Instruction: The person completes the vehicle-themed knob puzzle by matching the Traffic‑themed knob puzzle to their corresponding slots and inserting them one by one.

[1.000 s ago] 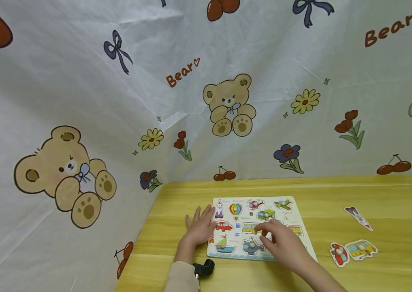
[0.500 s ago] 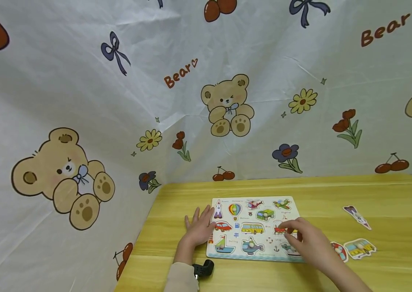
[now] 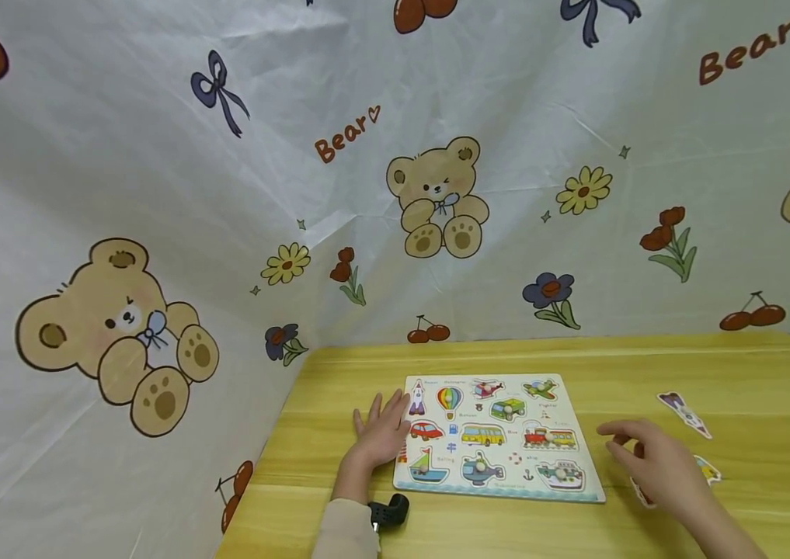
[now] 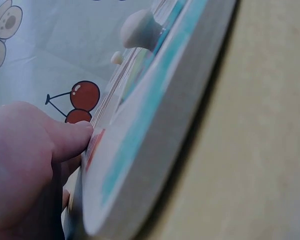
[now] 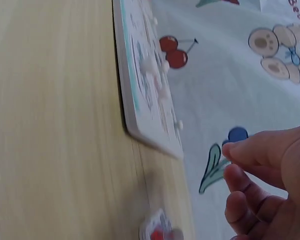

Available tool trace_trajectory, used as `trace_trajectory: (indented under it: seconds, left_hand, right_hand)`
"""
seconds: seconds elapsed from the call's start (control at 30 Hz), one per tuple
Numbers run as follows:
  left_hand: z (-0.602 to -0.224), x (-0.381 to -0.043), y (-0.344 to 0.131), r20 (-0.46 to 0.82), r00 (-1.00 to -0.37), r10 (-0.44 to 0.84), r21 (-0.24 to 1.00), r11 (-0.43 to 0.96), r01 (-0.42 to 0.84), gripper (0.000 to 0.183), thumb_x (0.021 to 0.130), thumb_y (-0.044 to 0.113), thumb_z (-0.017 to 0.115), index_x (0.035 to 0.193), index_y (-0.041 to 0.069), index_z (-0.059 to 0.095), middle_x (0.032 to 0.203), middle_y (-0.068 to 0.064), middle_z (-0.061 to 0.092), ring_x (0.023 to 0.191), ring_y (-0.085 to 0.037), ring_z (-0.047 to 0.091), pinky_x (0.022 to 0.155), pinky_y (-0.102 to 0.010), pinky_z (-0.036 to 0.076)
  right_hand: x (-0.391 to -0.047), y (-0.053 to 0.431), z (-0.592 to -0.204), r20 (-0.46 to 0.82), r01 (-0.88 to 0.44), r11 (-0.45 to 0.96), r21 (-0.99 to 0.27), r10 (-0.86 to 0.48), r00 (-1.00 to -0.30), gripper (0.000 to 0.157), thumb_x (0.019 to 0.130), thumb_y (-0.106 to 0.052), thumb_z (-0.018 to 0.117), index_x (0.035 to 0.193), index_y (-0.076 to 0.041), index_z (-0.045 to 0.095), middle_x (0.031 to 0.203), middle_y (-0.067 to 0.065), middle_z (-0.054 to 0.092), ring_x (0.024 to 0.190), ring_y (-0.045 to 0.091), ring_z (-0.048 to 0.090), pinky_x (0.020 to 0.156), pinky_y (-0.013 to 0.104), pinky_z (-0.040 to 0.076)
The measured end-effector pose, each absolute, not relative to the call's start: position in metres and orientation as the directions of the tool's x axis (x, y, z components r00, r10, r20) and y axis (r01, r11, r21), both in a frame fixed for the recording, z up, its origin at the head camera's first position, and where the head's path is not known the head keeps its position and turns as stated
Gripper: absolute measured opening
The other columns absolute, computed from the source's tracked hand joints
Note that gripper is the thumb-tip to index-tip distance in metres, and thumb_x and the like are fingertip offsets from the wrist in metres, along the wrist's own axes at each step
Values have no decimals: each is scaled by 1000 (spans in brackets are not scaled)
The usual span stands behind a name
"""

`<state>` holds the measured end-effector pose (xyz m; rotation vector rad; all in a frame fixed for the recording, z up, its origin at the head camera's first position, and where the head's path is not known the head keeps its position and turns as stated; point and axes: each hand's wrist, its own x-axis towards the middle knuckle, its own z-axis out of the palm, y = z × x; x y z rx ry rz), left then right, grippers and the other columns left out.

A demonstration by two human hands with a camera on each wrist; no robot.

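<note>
A knobbed picture puzzle board (image 3: 516, 458) lies flat on the table. My left hand (image 3: 382, 439) rests at its left edge with fingers spread, and in the left wrist view the thumb (image 4: 72, 140) touches the board's side. Off the board's right edge, my right hand (image 3: 660, 466) hovers over the table with loosely bent fingers and nothing between them. Under and behind it lie a red puzzle piece (image 3: 642, 495) and a yellow bus piece (image 3: 709, 469), both partly hidden by the hand. Farther back is a rocket piece (image 3: 684, 414).
Knobbed pieces such as a ship (image 3: 561, 474) and a submarine (image 3: 482, 469) sit in the board. A black wrist device (image 3: 390, 511) is on the left forearm. A bear-print cloth (image 3: 492, 303) hangs behind the wooden table (image 3: 492, 528).
My right hand has moved right, from above the middle of the board to beside the loose pieces, now partly covering two of them. The left hand stays at the board's left edge.
</note>
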<state>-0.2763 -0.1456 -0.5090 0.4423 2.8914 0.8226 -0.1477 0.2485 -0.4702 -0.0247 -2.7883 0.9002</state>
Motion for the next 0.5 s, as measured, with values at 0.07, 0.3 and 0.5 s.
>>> trace_trajectory:
  seconds: [0.07,0.3,0.5]
  left_hand:
    - [-509,-277,-145,-18,-952,305,530,811,250,52,106,28,42,157,17,35,167,-5,25,156,-41,6,114,-75,-9]
    - [-508,-277,-145,-14,-950,313,526,810,259,53,106,27,43,157,16,35,167,-6,26,155,-42,7,113,-75,-10]
    - [-508,-277,-145,-23,-953,302,531,811,244,52,106,28,43,157,18,35,167,-5,25,156,-41,6,114,-75,-9]
  right_hand:
    - [-148,258,-473,178,-34,824,-565,81,-981,21,95,-17,65,112,-9,74,100,7,68,58,3,43,49,24,34]
    - [-145,285,-478,38,45,820,-570,82,-996,23,95,-23,65,110,-9,75,99,3,73,69,0,52,57,24,41]
    - [-144,288,-480,-18,51,823,-566,49,-999,16,93,-24,69,102,-12,74,86,-4,69,71,1,54,60,23,41]
